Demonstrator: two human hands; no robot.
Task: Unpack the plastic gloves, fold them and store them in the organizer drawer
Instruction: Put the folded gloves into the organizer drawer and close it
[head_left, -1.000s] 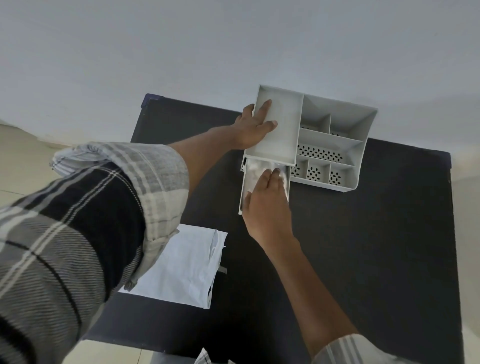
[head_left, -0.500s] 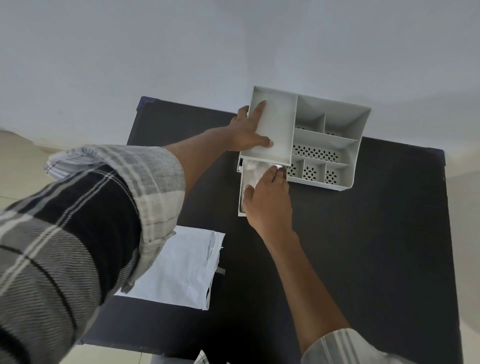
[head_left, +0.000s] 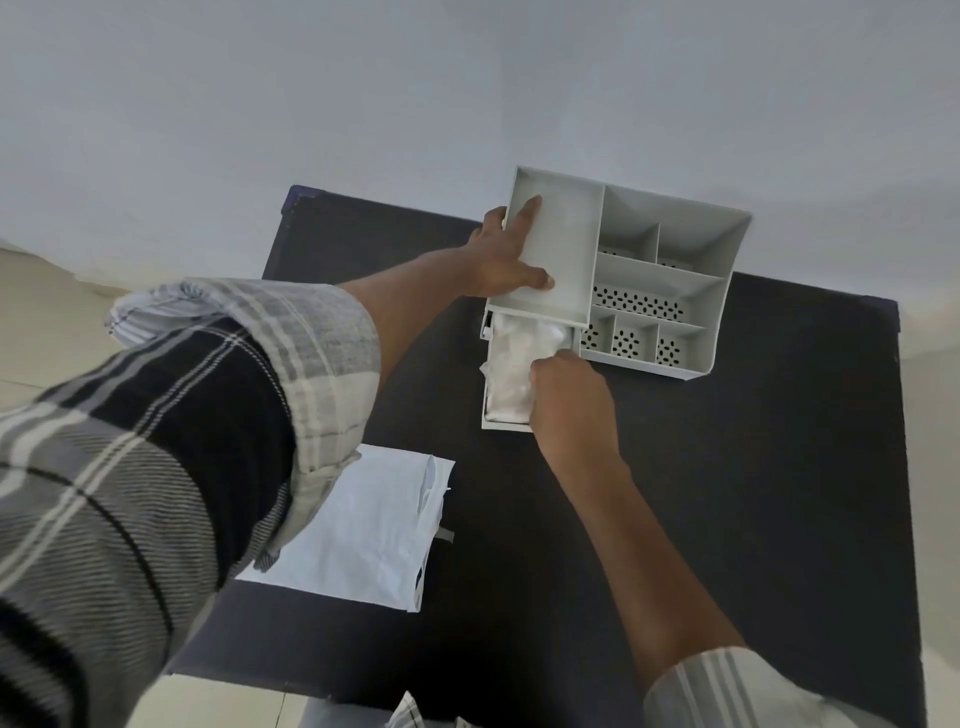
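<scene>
2 hands: my right hand curls over the plastic gloves in the pulled-out drawer, fingertips hidden, grip indeterminate; my left hand, fingers straight, presses the organizer top.

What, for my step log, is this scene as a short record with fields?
Left hand: rests on the white plastic compartment organizer, steadying it
Right hand: fingers curled into the pulled-out white drawer, fingertips hidden
Drawer contents: folded clear plastic gloves
Black table: flat white packet lies on its left side
</scene>
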